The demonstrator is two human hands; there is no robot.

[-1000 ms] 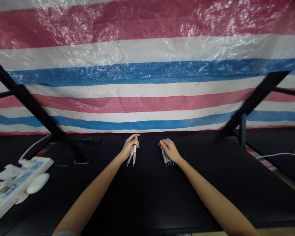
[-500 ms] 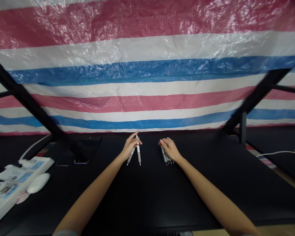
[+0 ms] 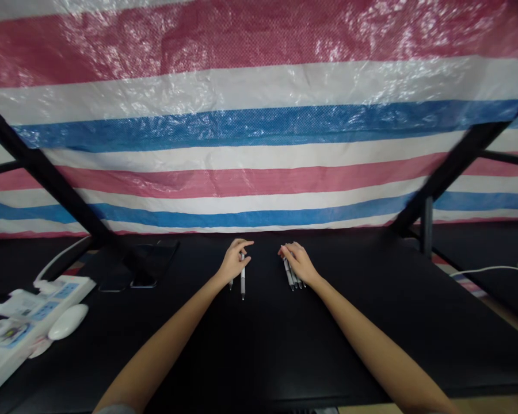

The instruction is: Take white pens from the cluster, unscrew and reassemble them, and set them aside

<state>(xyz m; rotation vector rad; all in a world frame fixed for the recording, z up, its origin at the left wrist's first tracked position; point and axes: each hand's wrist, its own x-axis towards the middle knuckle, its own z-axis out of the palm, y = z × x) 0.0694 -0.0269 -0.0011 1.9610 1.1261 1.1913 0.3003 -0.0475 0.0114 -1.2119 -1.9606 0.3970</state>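
In the head view, my left hand (image 3: 233,261) is over two grey-and-white pens on the black tabletop. The nearer-to-centre pen (image 3: 243,283) points toward me below the thumb; only the tip of the other pen (image 3: 231,285) shows beside the palm. My left index finger stretches right, apart from the thumb, and the pens' upper parts are partly hidden. My right hand (image 3: 300,261) is closed around a bunch of several similar pens (image 3: 289,277), whose tips point toward me. Its fingers partly cover them.
Dark phone-like devices (image 3: 143,282) lie to the left. A white power strip (image 3: 47,305) and a white mouse-like object (image 3: 68,322) are farther left. Black frame bars (image 3: 60,190) slant at both sides, before a striped plastic sheet (image 3: 259,184).
My left fingers have shifted and spread, and the index finger now points right. The pen beneath has slid slightly toward me, the other more under the palm. My right hand stays put.
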